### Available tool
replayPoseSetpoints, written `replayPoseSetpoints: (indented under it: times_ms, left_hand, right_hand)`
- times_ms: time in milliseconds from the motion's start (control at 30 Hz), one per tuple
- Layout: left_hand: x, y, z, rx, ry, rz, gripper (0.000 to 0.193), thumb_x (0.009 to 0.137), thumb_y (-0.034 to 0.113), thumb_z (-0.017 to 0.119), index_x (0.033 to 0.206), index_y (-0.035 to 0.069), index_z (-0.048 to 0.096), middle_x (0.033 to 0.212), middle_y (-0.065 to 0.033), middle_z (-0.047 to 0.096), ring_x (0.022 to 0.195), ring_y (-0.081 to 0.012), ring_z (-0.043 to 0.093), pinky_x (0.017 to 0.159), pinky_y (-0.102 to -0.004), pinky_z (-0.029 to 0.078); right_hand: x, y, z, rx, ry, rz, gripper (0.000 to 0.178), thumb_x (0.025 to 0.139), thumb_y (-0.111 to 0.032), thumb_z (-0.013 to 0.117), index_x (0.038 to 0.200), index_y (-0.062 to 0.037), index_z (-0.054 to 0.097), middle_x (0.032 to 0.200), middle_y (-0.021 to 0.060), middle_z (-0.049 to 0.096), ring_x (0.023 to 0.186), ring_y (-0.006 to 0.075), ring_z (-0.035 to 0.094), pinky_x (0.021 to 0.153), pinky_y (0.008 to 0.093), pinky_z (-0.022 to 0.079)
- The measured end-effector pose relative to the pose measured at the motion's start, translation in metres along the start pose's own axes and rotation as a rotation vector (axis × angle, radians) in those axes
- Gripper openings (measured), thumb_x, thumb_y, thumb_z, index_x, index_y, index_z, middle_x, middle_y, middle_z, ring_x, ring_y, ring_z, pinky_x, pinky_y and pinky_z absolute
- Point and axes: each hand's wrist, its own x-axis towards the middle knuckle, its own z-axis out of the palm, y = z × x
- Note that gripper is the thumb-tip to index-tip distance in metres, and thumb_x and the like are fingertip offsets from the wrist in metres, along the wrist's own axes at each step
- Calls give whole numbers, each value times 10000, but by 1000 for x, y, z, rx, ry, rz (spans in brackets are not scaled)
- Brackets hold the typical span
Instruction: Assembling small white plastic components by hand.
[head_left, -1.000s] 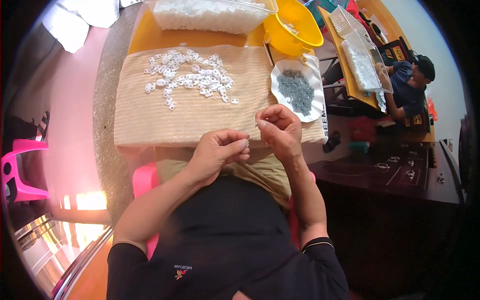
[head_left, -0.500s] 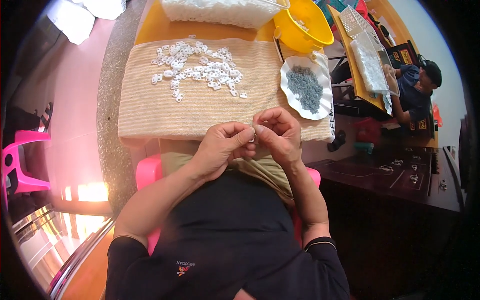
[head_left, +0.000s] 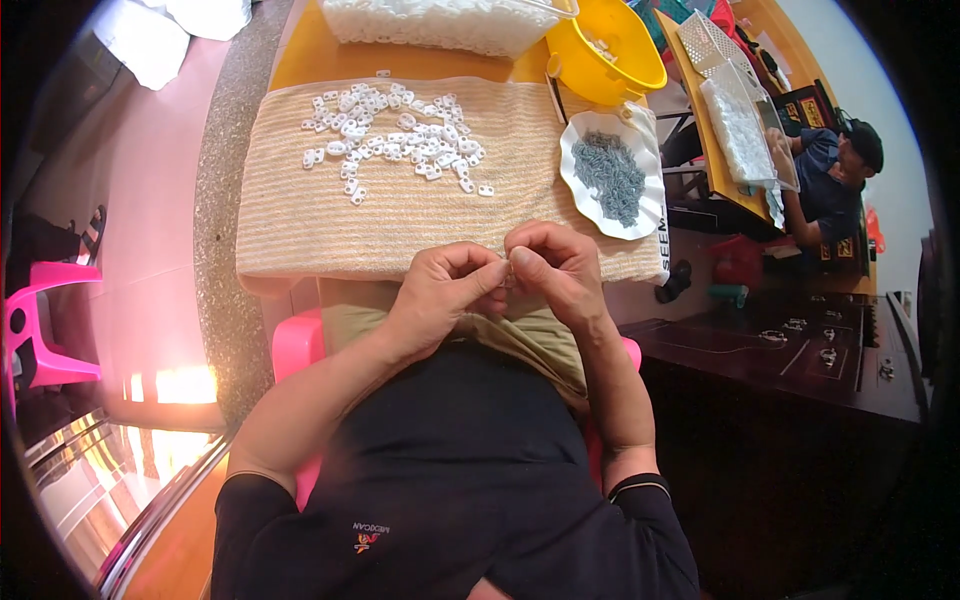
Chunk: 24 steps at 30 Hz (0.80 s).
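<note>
My left hand [head_left: 446,292] and my right hand [head_left: 560,268] meet over my lap, just off the near edge of the cloth. Both are closed in a pinch, thumbs and forefingers almost touching. A small pale piece shows between the fingertips, mostly hidden, so its kind cannot be made out. Ahead of them, a loose spread of small white plastic pieces with two holes [head_left: 400,140] lies on the beige striped cloth [head_left: 300,230]. To the right, a white wavy-edged dish [head_left: 645,215] holds a heap of small grey pieces [head_left: 610,178].
A clear bin [head_left: 450,45] full of white pieces stands at the back, with a yellow basin [head_left: 640,75] beside it. At far right a co-worker [head_left: 835,185] sits by another table. A pink stool [head_left: 60,320] is on the floor at left.
My right hand has shifted slightly, its thumb and forefinger changing angle at the small piece. The left hand stays almost where it was; the pieces on the cloth look unchanged.
</note>
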Motion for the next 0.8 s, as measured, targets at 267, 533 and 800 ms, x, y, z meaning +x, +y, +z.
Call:
replayPoseSetpoints:
  times_ms: [267,533,800]
  left_hand:
    - [0,-5,-1,699,149,406,87,874,83,649,905,6,624,820,-45,622,718,-131,609,653,-261,497]
    - [-2,1,5,1183,236,820,85,774,-8,652,845,13,610,779,-140,577,695,-302,592,614,-359,476]
    - [0,0,3,1147,245,796,73,789,-7,643,853,5,609,788,-131,582,702,-294,598,616,-359,479]
  right_hand:
    - [3,-5,-2,-104,-13,216,210,870,-186,686,872,20,646,740,45,642,654,80,599,557,225,528]
    - [3,0,-1,-45,-23,320,207,900,-185,645,894,22,643,804,48,650,696,95,619,569,239,543]
    - [2,2,1,7,-31,247,167,932,-139,589,922,25,619,751,38,631,629,69,574,591,221,503]
